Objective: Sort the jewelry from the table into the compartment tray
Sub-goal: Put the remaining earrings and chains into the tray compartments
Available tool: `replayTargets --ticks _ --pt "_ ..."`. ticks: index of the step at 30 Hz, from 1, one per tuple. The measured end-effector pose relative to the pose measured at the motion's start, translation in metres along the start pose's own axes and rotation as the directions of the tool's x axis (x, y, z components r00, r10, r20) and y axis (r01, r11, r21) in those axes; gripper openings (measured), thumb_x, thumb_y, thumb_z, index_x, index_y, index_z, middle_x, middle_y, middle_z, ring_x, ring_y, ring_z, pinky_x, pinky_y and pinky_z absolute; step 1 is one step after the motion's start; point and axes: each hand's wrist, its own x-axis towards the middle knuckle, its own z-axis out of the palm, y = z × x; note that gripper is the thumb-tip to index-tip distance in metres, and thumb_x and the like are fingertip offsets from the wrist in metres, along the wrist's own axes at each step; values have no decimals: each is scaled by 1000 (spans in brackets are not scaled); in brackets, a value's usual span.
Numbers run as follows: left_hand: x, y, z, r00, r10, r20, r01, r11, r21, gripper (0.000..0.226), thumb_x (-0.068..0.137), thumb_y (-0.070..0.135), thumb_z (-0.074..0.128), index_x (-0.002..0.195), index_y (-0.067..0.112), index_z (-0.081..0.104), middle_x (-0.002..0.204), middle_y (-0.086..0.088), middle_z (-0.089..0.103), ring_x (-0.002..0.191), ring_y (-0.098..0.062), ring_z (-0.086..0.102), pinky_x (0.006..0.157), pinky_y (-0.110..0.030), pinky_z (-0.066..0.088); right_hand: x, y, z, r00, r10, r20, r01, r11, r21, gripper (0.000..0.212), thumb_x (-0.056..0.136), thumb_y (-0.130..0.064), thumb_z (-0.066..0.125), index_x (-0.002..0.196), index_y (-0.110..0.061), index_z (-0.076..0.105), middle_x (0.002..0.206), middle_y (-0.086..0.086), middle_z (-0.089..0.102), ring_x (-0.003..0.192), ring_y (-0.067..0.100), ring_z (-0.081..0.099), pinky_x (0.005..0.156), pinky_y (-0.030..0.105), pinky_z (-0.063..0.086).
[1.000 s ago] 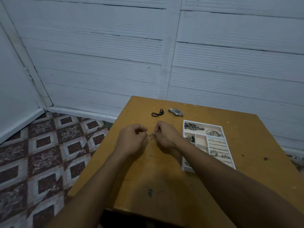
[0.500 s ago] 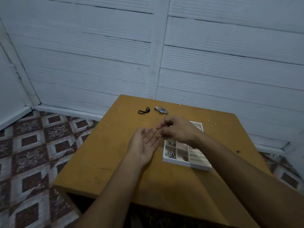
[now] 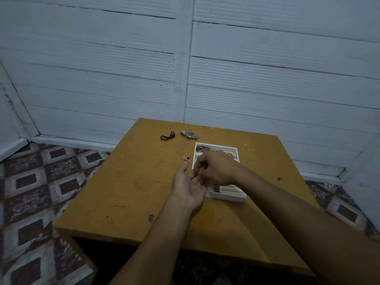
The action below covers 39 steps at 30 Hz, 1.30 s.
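Left grip (image 3: 189, 187) is palm up, fingers straight and apart, and hovers over the counter (image 3: 133, 182) at the left near corner of the compartment tray (image 3: 228, 197). It clamps nothing.

Right grip (image 3: 217, 167) is above the tray, knuckles up and fingers curled, with the tips down in the left palm. A small metal piece (image 3: 201, 182) sits right where the tips meet the palm. It's probably pinched, but it's too small and dim, so we cannot tell whether the right grip is clamped on it or only touching it.

Task items:
- The tray is white, right of centre on the counter, and mostly hidden under the right grip.
- A chain heap (image 3: 202, 149) lies in its far-left compartment.
- A dark piece (image 3: 216, 189) shows in a near compartment, just beside the padded ring rolls (image 3: 231, 189).
- Loose small pieces (image 3: 187, 160) lie on the counter just left of the tray's far half, not touching it.
- A wristwatch (image 3: 189, 134) lies flat near the far edge, beyond the tray.
- A black cord (image 3: 168, 136) is just left of the watch, apart from it.

Other things we see are a pen mark (image 3: 151, 217) near the counter's front edge, a white panelled wall (image 3: 123, 79) behind and a patterned tile floor (image 3: 41, 182) to the left.
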Motion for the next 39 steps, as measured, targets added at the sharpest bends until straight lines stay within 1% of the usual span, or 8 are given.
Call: replayTargets --ticks 9,14,16,20,27,32,35,39 --pt "2 -2 3 999 -15 -50 15 1000 -1 44 100 31 38 100 -6 61 99 -21 66 93 -28 62 84 -38 51 0 8 0 1000 11 -28 -11 1000 13 23 81 -3 60 96 -14 73 83 -5 64 81 10 59 72 22 47" --pt "5 4 6 997 -17 -77 18 1000 5 48 100 31 40 122 -9 54 117 -23 61 108 -32 59 101 -39 46 6 18 -9 996 51 -77 -41 990 136 18 83 -2 63 95 -13 73 85 -3 69 79 10 64 66 19 48" --pt "7 8 7 994 -5 -110 9 999 38 51 100 32 41 128 -9 49 124 -24 56 118 -35 54 103 -39 45 7 26 -16 991 82 -107 -63 984 165 16 84 -3 64 94 -13 73 82 -4 68 74 8 62 63 18 46" --pt "8 17 8 988 -5 -155 22 994 107 53 98 32 44 132 -8 44 131 -27 50 122 -38 50 103 -41 44 8 41 -22 976 179 -122 -135 944 303 13 84 0 66 91 -9 72 85 6 71 75 16 65 72 33 56" --pt "4 15 14 990 -77 -120 109 951 289 56 96 31 48 136 -7 39 132 -25 49 117 -37 52 102 -41 45 9 60 -13 963 255 -87 -210 914 347 9 83 0 69 90 -4 71 73 2 67 66 15 61 64 29 53" --pt "4 11 19 989 -109 -95 140 887 439 62 95 37 45 139 -7 39 132 -24 52 111 -34 53 106 -42 39 11 63 -8 960 269 -72 -228 908 351 10 82 -2 70 91 -6 72 76 5 68 69 20 61 65 31 51" --pt "3 10 20 991 -106 -81 132 870 476 65 96 38 42 144 -5 33 144 -26 42 131 -38 43 112 -43 31 11 63 -8 960 271 -75 -229 909 348 10 82 -2 69 91 -7 73 77 6 69 69 20 61 63 30 50" --pt "1 9 21 993 -94 -74 118 868 482 65 96 38 42 145 -4 32 145 -26 40 134 -39 40 111 -42 32 12 64 -7 961 266 -76 -226 912 342 10 82 -3 70 91 -7 73 84 9 72 73 21 64 69 38 56"
